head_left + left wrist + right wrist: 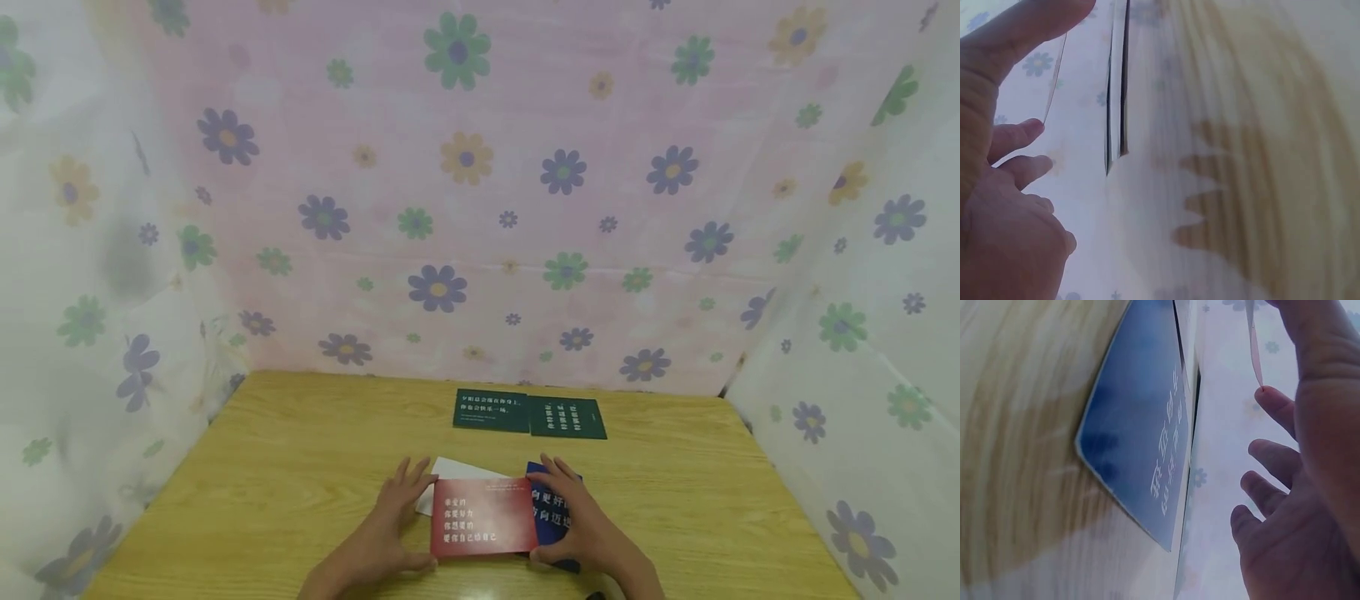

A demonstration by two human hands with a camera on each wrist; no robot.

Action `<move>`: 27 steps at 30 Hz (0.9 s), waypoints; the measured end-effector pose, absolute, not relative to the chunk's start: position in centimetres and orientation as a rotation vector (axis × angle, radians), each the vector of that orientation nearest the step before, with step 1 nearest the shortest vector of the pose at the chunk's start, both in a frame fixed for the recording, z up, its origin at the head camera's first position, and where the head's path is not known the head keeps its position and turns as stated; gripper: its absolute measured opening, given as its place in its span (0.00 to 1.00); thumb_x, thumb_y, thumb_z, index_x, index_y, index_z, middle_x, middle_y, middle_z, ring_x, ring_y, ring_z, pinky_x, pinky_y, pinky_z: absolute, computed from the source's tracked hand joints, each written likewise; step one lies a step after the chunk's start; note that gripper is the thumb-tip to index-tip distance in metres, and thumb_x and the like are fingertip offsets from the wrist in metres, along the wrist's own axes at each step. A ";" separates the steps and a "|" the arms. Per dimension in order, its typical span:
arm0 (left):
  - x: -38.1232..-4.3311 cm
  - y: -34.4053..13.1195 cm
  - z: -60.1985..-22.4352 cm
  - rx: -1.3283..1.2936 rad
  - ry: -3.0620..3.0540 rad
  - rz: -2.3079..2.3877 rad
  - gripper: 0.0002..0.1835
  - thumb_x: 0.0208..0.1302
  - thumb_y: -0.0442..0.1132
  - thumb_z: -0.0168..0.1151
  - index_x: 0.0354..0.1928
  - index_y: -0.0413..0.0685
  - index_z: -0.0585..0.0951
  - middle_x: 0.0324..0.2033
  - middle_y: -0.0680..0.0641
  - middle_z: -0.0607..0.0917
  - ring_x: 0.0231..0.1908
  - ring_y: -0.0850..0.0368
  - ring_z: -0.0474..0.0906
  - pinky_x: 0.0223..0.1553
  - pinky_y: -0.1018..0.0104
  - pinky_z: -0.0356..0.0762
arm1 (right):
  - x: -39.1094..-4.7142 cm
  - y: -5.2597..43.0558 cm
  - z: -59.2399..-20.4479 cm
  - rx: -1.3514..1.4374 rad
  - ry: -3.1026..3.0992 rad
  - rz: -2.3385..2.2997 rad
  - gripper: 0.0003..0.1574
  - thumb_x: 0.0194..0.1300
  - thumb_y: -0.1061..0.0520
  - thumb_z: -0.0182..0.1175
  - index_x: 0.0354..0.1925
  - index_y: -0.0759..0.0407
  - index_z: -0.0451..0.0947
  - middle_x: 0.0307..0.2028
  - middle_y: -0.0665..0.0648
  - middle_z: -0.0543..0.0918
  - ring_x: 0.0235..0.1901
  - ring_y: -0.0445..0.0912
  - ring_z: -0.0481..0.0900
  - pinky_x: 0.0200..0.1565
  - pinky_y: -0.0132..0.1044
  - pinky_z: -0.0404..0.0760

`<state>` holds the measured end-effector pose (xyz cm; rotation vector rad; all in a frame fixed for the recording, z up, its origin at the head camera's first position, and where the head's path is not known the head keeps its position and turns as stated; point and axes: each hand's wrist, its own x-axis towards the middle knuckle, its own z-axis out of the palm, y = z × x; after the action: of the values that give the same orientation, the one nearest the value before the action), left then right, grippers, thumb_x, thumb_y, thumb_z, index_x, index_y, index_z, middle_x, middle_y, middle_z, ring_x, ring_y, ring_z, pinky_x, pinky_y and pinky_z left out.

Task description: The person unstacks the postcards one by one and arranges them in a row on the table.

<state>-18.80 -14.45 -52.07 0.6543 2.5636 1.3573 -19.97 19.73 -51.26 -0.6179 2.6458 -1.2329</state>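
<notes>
Flower-printed sheeting (pixel 525 108) fills the upper frame behind a wood-grain bench (pixel 285 475). At lower centre, fingers of the left hand (pixel 384 521) and right hand (pixel 588 525) pinch a red card (pixel 483 518) by opposite ends, raised over a white card (pixel 465 469) and a blue card (pixel 549 507). Two green cards (pixel 491 412) lie farther up.
</notes>
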 end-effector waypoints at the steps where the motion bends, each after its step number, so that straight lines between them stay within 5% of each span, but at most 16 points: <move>1: -18.8 -14.5 -52.0 0.650 2.559 1.359 0.60 0.45 0.41 0.83 0.80 0.48 0.58 0.81 0.45 0.48 0.80 0.38 0.27 0.78 0.46 0.22 | -20.0 19.7 -51.2 -0.625 2.645 -1.242 0.60 0.44 0.43 0.82 0.72 0.54 0.67 0.79 0.64 0.54 0.78 0.68 0.42 0.68 0.77 0.54; 4: -18.9 -14.7 -51.9 0.678 2.571 1.358 0.61 0.44 0.40 0.83 0.79 0.44 0.57 0.81 0.43 0.48 0.79 0.36 0.27 0.76 0.37 0.23 | -20.0 19.5 -51.2 -0.645 2.653 -1.252 0.61 0.44 0.43 0.83 0.72 0.54 0.67 0.79 0.64 0.54 0.78 0.68 0.42 0.68 0.77 0.54; 9: -19.0 -15.2 -51.9 0.715 2.608 1.371 0.61 0.40 0.38 0.84 0.78 0.42 0.60 0.81 0.42 0.49 0.78 0.32 0.28 0.77 0.48 0.20 | -20.1 19.1 -51.1 -0.651 2.664 -1.253 0.61 0.44 0.44 0.83 0.72 0.54 0.67 0.80 0.62 0.54 0.78 0.67 0.43 0.67 0.77 0.57; 15: -19.3 -15.9 -51.6 0.737 2.682 1.345 0.58 0.38 0.44 0.86 0.75 0.48 0.67 0.80 0.42 0.53 0.78 0.29 0.33 0.69 0.22 0.37 | -20.2 18.5 -50.8 -0.668 2.641 -1.312 0.60 0.44 0.44 0.83 0.73 0.47 0.67 0.80 0.60 0.54 0.79 0.65 0.42 0.67 0.76 0.57; 19: -19.3 -16.5 -51.2 0.702 2.683 1.376 0.55 0.39 0.50 0.86 0.74 0.60 0.69 0.80 0.46 0.54 0.78 0.30 0.34 0.67 0.19 0.43 | -20.3 18.1 -50.7 -0.712 2.627 -1.359 0.60 0.44 0.45 0.83 0.72 0.39 0.66 0.80 0.60 0.55 0.79 0.64 0.43 0.67 0.76 0.58; 27: -19.1 -17.6 -51.1 0.718 2.647 1.452 0.55 0.42 0.53 0.85 0.75 0.59 0.67 0.80 0.45 0.55 0.78 0.30 0.33 0.65 0.18 0.45 | -20.1 17.5 -50.4 -0.750 2.640 -1.387 0.61 0.44 0.45 0.84 0.73 0.39 0.66 0.80 0.56 0.56 0.80 0.62 0.44 0.68 0.75 0.60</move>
<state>-19.15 -17.56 -51.08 0.7177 2.6475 1.4516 -20.09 17.55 -50.42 -0.7500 2.6402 -1.3871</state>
